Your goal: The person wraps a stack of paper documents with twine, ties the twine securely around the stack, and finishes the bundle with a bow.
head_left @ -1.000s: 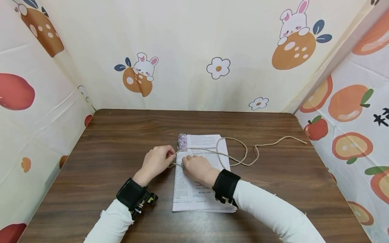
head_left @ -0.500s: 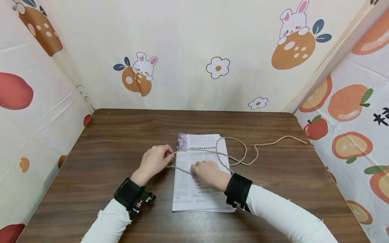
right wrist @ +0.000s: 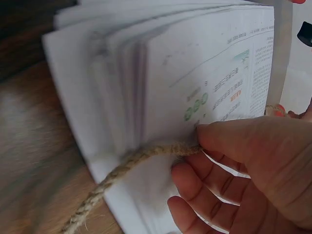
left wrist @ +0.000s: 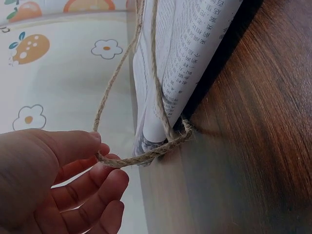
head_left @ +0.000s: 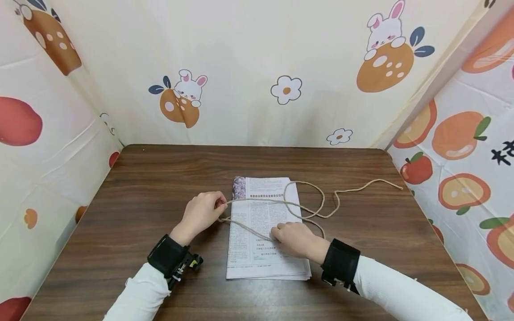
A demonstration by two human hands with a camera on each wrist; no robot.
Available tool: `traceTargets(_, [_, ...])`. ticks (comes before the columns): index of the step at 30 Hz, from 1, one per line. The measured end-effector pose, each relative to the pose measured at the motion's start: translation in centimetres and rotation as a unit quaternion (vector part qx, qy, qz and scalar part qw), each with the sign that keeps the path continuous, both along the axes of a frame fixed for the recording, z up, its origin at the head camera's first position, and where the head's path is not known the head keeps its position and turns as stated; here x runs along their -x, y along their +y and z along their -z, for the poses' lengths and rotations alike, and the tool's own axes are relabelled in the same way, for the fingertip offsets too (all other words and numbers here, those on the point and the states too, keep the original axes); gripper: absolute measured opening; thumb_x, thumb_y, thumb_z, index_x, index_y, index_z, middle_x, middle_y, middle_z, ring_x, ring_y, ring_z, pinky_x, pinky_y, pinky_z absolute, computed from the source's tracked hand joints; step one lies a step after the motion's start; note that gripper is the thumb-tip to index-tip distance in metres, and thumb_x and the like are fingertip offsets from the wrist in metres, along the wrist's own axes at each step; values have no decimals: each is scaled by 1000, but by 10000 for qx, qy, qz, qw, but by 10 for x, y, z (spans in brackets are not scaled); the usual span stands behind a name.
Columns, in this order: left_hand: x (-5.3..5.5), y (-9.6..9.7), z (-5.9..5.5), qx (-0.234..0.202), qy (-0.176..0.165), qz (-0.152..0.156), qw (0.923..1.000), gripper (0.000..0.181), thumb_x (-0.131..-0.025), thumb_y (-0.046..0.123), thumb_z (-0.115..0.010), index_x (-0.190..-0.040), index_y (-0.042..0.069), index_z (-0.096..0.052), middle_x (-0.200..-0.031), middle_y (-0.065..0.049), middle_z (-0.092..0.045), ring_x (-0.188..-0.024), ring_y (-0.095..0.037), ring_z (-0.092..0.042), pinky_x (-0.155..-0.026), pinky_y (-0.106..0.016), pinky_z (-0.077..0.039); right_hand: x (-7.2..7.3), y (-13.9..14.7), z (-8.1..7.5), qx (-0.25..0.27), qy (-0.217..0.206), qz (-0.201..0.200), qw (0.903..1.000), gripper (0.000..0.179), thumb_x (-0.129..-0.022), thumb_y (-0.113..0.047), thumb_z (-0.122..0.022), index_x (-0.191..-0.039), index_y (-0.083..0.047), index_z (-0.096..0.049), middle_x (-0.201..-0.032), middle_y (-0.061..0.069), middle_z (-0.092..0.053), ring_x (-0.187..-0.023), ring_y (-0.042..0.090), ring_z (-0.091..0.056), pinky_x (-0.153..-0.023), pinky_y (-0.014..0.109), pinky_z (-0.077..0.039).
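Note:
A folded stack of newspapers [head_left: 249, 263] lies on the table, a twine rope [head_left: 261, 200] crossing its printed top. At the stack's left edge, my left hand [head_left: 202, 211] pinches the twine between thumb and forefinger. In the left wrist view the twine [left wrist: 154, 58] bends around another strand beside the papers' folded edge, forming a loop from the left hand [left wrist: 63, 180]. Over the right half of the stack, my right hand [head_left: 299, 240] pinches a second strand. The right wrist view shows this strand [right wrist: 131, 163] running from thumb and fingertips past the sheets' loose edges.
Loose twine [head_left: 321, 200] curls beyond the stack's right side, its end [head_left: 401, 187] reaching toward the table's right edge. The brown wooden table [head_left: 160, 174] is bounded by a printed cloth [head_left: 241, 53] at the back and cloths on both sides.
My right hand has drawn its strand rightward and slightly nearer across the newspapers, lengthening the lower line of twine. My left hand stays by the left edge, holding the twine.

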State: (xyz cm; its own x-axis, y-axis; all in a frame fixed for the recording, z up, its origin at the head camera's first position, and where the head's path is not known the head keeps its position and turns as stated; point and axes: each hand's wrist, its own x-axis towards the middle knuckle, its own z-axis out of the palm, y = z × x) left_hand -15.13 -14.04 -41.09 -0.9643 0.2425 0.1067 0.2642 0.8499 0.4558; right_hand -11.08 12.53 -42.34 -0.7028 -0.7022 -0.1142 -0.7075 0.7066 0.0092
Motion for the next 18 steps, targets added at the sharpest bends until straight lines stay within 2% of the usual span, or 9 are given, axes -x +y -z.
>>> traceTargets(9, [-2, 1, -1, 34, 46, 9, 10000, 7, -83, 20, -67, -85, 13, -66, -66, 3, -54, -54, -11, -45, -48, -25, -34, -3, 14, 3, 212, 12, -124, 9997, 16, -81, -17, -67, -77, -15, -51, -69, -3, -51, -58, 12, -52, -49, 25, -40])
traceTargets(18, [-8, 9, -7, 100, 18, 133, 9999, 7, -83, 20, -67, -86, 14, -66, -66, 4, -52, -53, -11, -44, -48, -25, -34, -4, -13, 0, 390, 146, -418, 9983, 10, -82, -18, -67, -82, -15, -57, -71, -3, -56, -60, 12, -56, -50, 25, -43])
